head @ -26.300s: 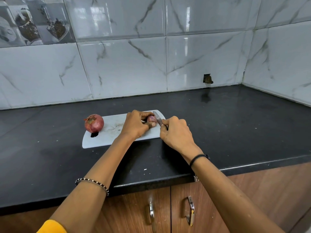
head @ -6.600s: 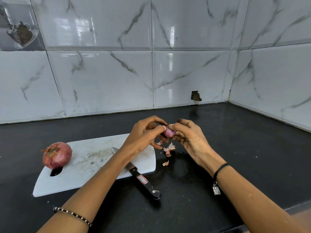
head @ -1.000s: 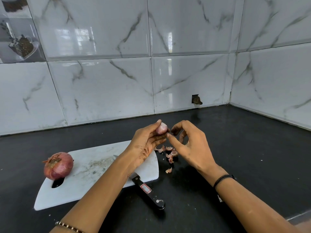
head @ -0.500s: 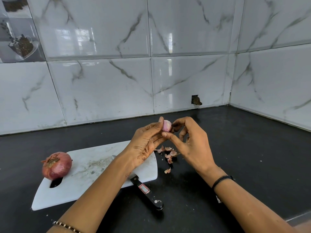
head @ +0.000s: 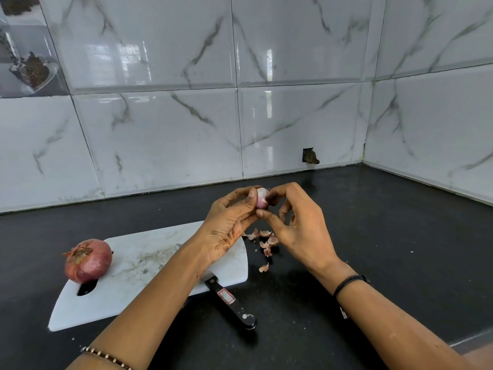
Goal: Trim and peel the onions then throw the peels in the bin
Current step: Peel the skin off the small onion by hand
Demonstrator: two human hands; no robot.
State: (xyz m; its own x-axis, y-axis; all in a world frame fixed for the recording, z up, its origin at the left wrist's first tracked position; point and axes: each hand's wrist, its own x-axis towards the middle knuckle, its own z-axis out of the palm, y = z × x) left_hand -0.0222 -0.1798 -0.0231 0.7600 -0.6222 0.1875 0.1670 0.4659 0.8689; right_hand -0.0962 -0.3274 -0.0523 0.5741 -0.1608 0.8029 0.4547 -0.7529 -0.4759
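A small pale pink onion (head: 261, 197) is held above the black counter between my two hands. My left hand (head: 226, 225) pinches it from the left with thumb and fingers. My right hand (head: 296, 222) pinches it from the right, thumb under it and forefinger over the top. Loose pink peels (head: 264, 240) lie on the counter right under my hands. A larger red onion (head: 88, 260) with its skin on sits at the left end of the white cutting board (head: 133, 279). A black-handled knife (head: 230, 303) lies across the board's near right corner, its blade mostly hidden by my left arm.
The black counter (head: 373, 249) runs back to marble-tiled walls that meet in a corner at the right. A small hole (head: 310, 156) is in the wall tile just above the counter. The counter's front edge shows at lower right. No bin is in view.
My right hand has closed in on the small onion, from fingers apart to pinching it. Both hands and the onion rose slightly. The board, knife and big onion have not moved.
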